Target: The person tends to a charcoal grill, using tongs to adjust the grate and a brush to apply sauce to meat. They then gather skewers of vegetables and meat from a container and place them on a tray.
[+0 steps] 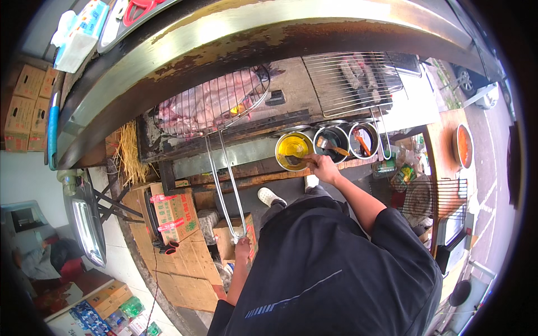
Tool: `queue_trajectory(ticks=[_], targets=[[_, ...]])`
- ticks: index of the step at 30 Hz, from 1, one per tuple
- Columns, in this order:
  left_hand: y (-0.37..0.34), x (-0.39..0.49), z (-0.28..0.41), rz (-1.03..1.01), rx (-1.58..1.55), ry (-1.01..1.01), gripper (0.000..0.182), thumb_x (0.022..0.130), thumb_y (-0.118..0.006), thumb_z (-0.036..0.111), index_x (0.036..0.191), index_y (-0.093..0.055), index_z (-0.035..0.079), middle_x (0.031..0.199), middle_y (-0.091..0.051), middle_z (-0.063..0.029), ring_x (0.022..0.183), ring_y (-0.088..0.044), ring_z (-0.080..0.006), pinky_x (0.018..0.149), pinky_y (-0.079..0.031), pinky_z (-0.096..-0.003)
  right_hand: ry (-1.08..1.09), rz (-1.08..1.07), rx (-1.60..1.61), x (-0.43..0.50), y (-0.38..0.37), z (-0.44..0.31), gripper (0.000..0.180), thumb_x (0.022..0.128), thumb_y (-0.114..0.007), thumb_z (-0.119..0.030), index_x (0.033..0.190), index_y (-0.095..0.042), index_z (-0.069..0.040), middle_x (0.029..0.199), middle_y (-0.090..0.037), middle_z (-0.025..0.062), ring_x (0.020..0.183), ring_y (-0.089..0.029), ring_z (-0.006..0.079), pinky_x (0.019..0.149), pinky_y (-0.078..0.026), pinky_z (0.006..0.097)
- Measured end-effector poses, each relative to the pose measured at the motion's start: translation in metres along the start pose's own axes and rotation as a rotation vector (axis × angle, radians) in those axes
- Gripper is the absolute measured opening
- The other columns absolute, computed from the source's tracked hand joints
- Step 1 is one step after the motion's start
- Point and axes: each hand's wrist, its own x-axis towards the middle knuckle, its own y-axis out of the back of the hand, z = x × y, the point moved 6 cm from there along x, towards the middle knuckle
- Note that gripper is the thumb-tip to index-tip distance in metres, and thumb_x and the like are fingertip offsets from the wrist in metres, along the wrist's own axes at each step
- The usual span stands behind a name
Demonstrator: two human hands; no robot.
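My left hand [242, 248] grips the end of the long wire handle of a grill basket [213, 103]. Clamped in that basket, a split raw fish [197, 105] lies flat over the charcoal grill. My right hand [323, 167] holds a brush [298, 159] by its wooden handle, its head down in a round metal pot of yellow oil [293, 145]. Beside this pot stand a second pot [332, 157] with a brush resting across it and a third pot [363, 156] with a reddish utensil inside. The brush bristles are hidden in the oil.
A wire rack [353, 84] with charcoal pieces beneath it lies at the grill's right. A curved metal hood [269, 29] spans the far side. Cardboard boxes [176, 214] stand low at left. A bowl of orange-red contents [463, 146] sits on the wooden counter [445, 168] at right.
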Motion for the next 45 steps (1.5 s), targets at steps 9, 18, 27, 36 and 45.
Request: queue_trajectory(ticks=[9,18,27,36,45], targets=[[-0.002,0.014,-0.011,-0.086,0.059,0.009,0.022,0.097,-0.056,0.020,0.108,-0.064,0.003,0.091,-0.066,-0.0032,0.077,-0.063,-0.0114,0.069,-0.050,-0.0282,-0.111,0.098,0.170,0.004,0.007,0.021,0.030,0.086,-0.063,-0.011,0.116,-0.067,-0.006,0.093,-0.072,0.0183,0.084,-0.071,0.0295,0.076,-0.054,0.0375],[-0.007,-0.012,-0.005,-0.008,-0.066,0.029,0.022,0.098,-0.054,0.018,0.109,-0.064,0.002,0.084,-0.063,-0.0010,0.073,-0.059,-0.0101,0.070,-0.047,-0.0255,0.010,0.189,0.094,0.004,0.022,0.017,0.031,0.086,-0.060,-0.007,0.116,-0.067,-0.006,0.087,-0.071,0.0175,0.078,-0.069,0.0318,0.072,-0.054,0.0362],[-0.008,-0.032,0.012,-0.016,-0.044,0.046,0.022,0.097,-0.053,0.017,0.109,-0.064,0.003,0.077,-0.058,0.0012,0.067,-0.052,-0.0087,0.064,-0.043,-0.0258,0.242,0.152,-0.298,-0.004,0.000,-0.034,0.032,0.083,-0.060,-0.002,0.113,-0.069,-0.011,0.091,-0.068,0.0149,0.084,-0.065,0.0364,0.078,-0.053,0.0448],[-0.010,-0.032,0.010,-0.013,-0.015,0.030,0.024,0.098,-0.051,0.020,0.108,-0.064,0.002,0.074,-0.056,0.0011,0.066,-0.052,-0.0086,0.063,-0.042,-0.0257,0.405,0.109,-0.532,-0.013,-0.014,-0.055,0.042,0.074,-0.061,-0.003,0.113,-0.070,-0.018,0.087,-0.065,0.0053,0.086,-0.064,0.0250,0.080,-0.047,0.0393],[-0.010,-0.026,-0.004,-0.025,-0.045,0.059,0.026,0.098,-0.053,0.020,0.113,-0.064,0.003,0.075,-0.056,0.0016,0.065,-0.052,-0.0085,0.062,-0.043,-0.0250,0.223,0.228,-0.371,-0.012,0.010,-0.030,0.031,0.082,-0.061,-0.005,0.110,-0.071,-0.013,0.092,-0.070,0.0133,0.085,-0.068,0.0309,0.077,-0.052,0.0421]])
